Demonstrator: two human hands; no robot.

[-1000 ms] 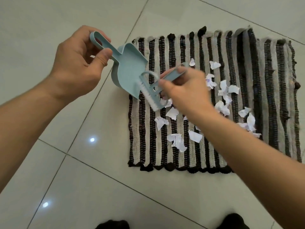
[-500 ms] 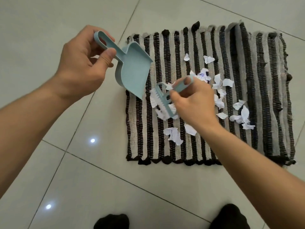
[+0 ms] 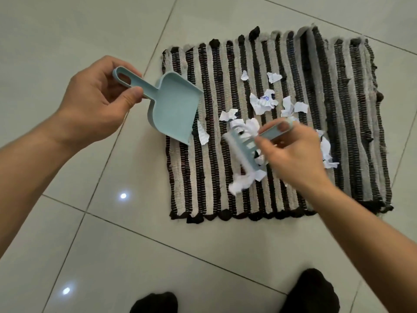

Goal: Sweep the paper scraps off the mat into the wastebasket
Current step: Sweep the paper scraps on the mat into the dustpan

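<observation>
A black-and-beige striped mat (image 3: 212,177) lies on the tiled floor. Several white paper scraps (image 3: 261,102) are scattered over its middle. My left hand (image 3: 94,105) grips the handle of a light blue dustpan (image 3: 173,105), held tilted above the mat's left edge with its open lip toward the scraps. My right hand (image 3: 291,154) grips a small light blue brush (image 3: 243,145) low over the mat's centre, blurred, with scraps bunched around its bristles. One lined scrap (image 3: 202,134) lies just right of the dustpan's lip. No wastebasket is in view.
Glossy pale floor tiles (image 3: 112,256) with dark grout lines surround the mat. Two feet in black socks (image 3: 313,292) stand at the bottom edge, just in front of the mat's near fringe.
The brush has left the dustpan and come down to the mat's centre, pushing scraps together. The dustpan has tilted lower toward the mat's left edge. The view has shifted.
</observation>
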